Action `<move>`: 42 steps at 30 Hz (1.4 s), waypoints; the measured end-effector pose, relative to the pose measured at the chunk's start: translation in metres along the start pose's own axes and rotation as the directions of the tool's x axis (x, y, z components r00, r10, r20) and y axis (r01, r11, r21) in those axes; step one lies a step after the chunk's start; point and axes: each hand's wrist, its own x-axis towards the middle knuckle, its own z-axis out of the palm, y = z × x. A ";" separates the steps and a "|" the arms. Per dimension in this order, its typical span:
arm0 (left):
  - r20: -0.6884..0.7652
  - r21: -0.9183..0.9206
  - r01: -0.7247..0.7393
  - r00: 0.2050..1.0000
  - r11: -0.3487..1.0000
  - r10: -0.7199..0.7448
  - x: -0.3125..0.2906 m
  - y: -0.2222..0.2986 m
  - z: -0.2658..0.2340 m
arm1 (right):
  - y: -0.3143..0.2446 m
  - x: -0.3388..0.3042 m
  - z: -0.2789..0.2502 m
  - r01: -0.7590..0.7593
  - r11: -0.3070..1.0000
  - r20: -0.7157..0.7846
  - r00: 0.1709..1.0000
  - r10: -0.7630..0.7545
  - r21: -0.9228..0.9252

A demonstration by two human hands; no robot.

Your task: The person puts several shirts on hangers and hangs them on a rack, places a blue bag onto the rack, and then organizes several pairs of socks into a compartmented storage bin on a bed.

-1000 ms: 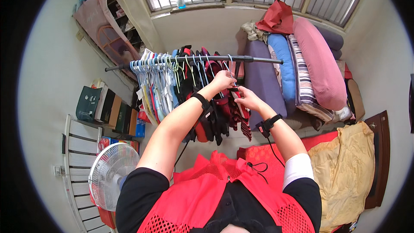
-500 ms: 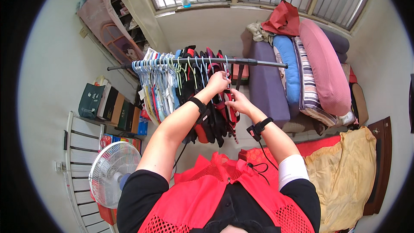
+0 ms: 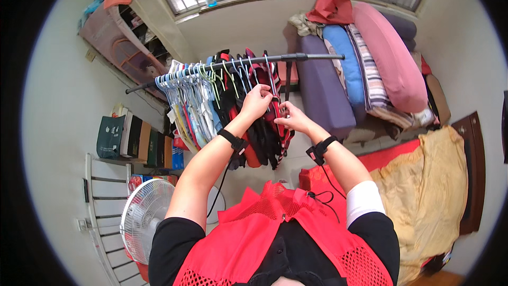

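Observation:
A red-and-dark striped garment (image 3: pixel 284 140) hangs at the right end of a row of clothes, on a light hanger (image 3: pixel 271 77) hooked over a black rail (image 3: pixel 241 62). On the left of this garment, just below the hanger's hook, is my left hand (image 3: pixel 256 103). Its fingers are curled together, and whatever is between them is hidden. My right hand (image 3: pixel 294 118) pinches the garment's right side near the top. Black and red clothes (image 3: pixel 254 140) hang just to the left, with pale shirts (image 3: pixel 196 108) on blue and green hangers farther along.
Behind the rail's right end stands a purple sofa (image 3: pixel 324 90) piled with a pink cushion roll (image 3: pixel 389 58) and folded bedding. A white fan (image 3: pixel 145 220) stands at lower left, below several boxes (image 3: pixel 138 137). Yellow cloth (image 3: pixel 428 201) covers a bed at right.
My left hand has left the last hanger's hook and moved left and down beside the garment. My right hand stays at the garment's right side. The whole view has tilted slightly.

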 end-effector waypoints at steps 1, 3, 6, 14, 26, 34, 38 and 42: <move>0.033 -0.030 -0.008 0.999 1.000 0.009 -0.009 -0.005 -0.004 | 0.002 -0.001 0.006 0.001 0.997 0.014 1.000 -0.002 0.075; 0.091 -0.105 -0.014 0.996 0.994 0.024 -0.027 -0.009 -0.004 | 0.007 -0.017 0.012 0.023 0.999 -0.051 0.998 -0.021 0.035; 0.167 -0.153 -0.015 0.985 0.988 0.041 -0.055 -0.007 0.006 | 0.020 -0.051 0.015 -0.018 1.000 -0.157 0.987 0.020 0.009; 0.446 -0.178 -0.018 0.890 0.984 0.096 -0.153 -0.008 0.051 | 0.066 -0.201 0.052 -0.131 0.989 -0.459 0.876 0.148 0.068; 0.842 -0.166 -0.169 0.489 0.972 0.229 -0.359 0.041 0.192 | 0.120 -0.538 0.176 -0.172 0.929 -0.809 0.457 0.369 0.327; 0.957 -0.222 -0.195 0.145 0.955 0.252 -0.565 0.106 0.303 | 0.165 -0.771 0.293 -0.117 0.867 -0.856 0.141 0.497 0.484; 0.970 -0.231 -0.232 0.018 0.945 0.242 -0.665 0.118 0.348 | 0.189 -0.859 0.348 -0.083 0.849 -0.850 0.025 0.526 0.523; 0.972 -0.231 -0.250 -0.102 0.940 0.212 -0.747 0.123 0.389 | 0.209 -0.927 0.388 -0.007 0.841 -0.838 -0.089 0.538 0.540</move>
